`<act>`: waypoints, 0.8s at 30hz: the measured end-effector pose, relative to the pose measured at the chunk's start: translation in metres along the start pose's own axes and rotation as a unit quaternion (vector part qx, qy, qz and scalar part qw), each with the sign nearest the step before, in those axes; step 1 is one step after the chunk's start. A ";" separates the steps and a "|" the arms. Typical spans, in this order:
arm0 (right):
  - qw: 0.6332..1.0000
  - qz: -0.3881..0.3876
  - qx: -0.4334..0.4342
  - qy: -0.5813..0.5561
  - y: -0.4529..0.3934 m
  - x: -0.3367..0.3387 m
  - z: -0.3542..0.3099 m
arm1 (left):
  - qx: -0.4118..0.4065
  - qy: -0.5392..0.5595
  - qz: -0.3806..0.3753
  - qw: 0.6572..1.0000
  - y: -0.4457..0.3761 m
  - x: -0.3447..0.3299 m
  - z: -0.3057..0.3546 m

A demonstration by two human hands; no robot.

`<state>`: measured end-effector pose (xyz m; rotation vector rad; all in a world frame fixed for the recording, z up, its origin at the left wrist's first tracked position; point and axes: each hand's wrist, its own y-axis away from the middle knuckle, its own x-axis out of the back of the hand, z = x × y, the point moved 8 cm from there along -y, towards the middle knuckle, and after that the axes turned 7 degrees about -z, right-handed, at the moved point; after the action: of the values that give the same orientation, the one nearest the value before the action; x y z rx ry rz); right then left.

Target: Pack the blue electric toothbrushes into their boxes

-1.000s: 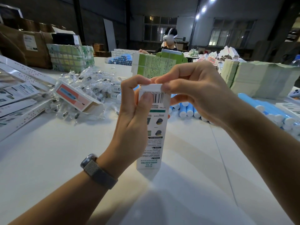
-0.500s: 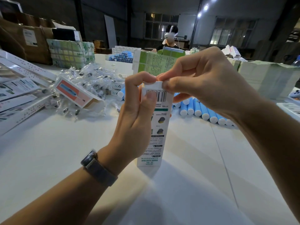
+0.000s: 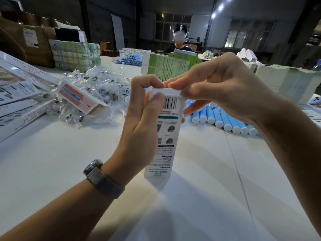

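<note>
Still gripping the upright white box (image 3: 165, 136) with left hand (image 3: 140, 126) while right hand (image 3: 215, 91) still pinches its top flap, now pressed lower than before.

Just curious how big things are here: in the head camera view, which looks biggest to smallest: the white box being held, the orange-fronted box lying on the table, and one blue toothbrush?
1. White box
2. Orange-fronted box; it lies farther away, so the true ranking is unsure
3. One blue toothbrush
</note>
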<state>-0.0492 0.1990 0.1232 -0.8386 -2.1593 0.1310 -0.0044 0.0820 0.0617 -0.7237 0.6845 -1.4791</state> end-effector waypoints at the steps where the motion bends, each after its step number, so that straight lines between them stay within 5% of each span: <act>1: 1.000 0.006 -0.003 -0.001 0.000 0.001 0.001 | 0.001 0.001 -0.005 1.000 0.000 -0.001 0.001; 24: 0.999 0.037 0.000 0.032 0.000 0.000 -0.007 | -0.014 -0.013 -0.014 1.000 0.001 -0.001 -0.001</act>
<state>-0.0442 0.1976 0.1274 -0.9113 -2.0688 0.1386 -0.0044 0.0832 0.0604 -0.7749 0.6788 -1.4867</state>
